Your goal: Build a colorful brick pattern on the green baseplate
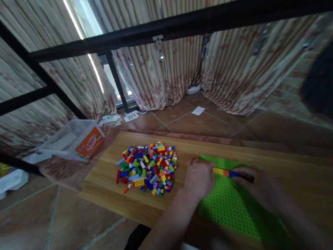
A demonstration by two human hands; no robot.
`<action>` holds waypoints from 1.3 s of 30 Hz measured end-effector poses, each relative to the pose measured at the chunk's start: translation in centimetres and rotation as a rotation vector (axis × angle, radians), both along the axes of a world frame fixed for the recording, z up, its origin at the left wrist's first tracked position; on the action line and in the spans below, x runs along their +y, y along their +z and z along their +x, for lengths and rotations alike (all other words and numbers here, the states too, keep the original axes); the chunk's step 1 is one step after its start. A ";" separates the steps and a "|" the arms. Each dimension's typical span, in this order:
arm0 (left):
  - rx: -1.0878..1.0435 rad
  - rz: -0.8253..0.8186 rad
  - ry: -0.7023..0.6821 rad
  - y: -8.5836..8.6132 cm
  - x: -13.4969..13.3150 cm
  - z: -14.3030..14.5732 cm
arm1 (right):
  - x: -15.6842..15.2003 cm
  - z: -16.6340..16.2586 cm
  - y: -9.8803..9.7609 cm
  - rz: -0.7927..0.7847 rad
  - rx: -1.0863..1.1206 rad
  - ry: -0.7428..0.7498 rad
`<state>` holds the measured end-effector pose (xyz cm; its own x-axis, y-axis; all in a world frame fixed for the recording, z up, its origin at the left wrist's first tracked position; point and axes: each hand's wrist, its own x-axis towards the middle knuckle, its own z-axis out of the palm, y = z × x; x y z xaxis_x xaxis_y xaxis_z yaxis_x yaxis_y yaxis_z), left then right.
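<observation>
A short row of toy building bricks (223, 172), yellow, orange and blue, spans the space between my two hands over the green baseplate (233, 208). My left hand (200, 177) is closed at the row's left end, by the baseplate's far left corner; its fingertips are partly hidden. At the blue end, my right hand (257, 185) has its thumb and fingers closed around the bricks. Whether the row is pressed onto the studs or held just above them, I cannot tell. To the left of my hands lies a loose pile of colourful bricks (149, 166).
Everything lies on a wooden table (106, 184). Beyond its far left edge stands a clear plastic bin (66, 143) with an orange label. Curtains (162, 74) hang behind black metal bars (135, 36). Papers (198, 110) lie on the tiled floor. A dark shape is at the right edge.
</observation>
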<state>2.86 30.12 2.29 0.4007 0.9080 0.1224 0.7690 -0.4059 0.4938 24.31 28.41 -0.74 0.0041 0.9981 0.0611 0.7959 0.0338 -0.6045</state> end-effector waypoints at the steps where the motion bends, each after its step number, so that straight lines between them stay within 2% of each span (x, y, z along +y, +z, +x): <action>1: -0.007 -0.003 -0.006 0.0 -0.1 0.1 | 0.1 0.3 -0.3 -0.009 -0.004 -0.010; 8: -0.030 -0.020 -0.041 0.1 -0.4 0.4 | 0.5 0.8 -0.4 -0.016 -0.049 -0.009; 11: -0.068 -0.013 -0.008 1.0 0.2 -0.6 | 0.6 0.2 -0.1 0.007 -0.073 -0.015; 13: -0.109 -0.034 0.030 2.3 0.7 -2.7 | 0.7 -0.3 0.0 0.031 -0.077 -0.046; 16: -0.089 -0.132 0.042 4.9 0.8 -8.1 | 0.7 -1.1 0.3 0.072 -0.057 -0.107; 17: -0.048 -0.155 0.085 5.7 0.6 -10.1 | 0.7 -1.3 0.4 0.086 -0.044 -0.118; 19: 0.044 -0.195 0.269 6.7 0.0 -13.8 | 0.6 -1.8 0.6 0.108 -0.011 -0.122; 20: 0.099 -0.215 0.349 6.8 -0.4 -15.1 | 0.6 -2.0 0.7 0.117 0.002 -0.120; 22: 0.175 -0.276 0.414 6.7 -1.1 -16.5 | 0.5 -2.3 0.7 0.139 0.013 -0.109; 26: 0.286 -0.362 0.409 5.9 -1.5 -15.9 | 0.4 -3.0 0.8 0.173 0.016 -0.092; 30: 0.339 -0.344 0.414 5.6 -1.3 -14.6 | 0.2 -3.4 1.0 0.160 0.047 -0.094; 35: 0.299 -0.346 0.401 5.2 -1.1 -14.9 | 0.3 -3.5 1.2 0.173 0.081 -0.086; 39: 0.155 -0.309 0.336 6.2 -1.4 -15.5 | 0.2 -3.7 1.5 0.222 0.135 -0.103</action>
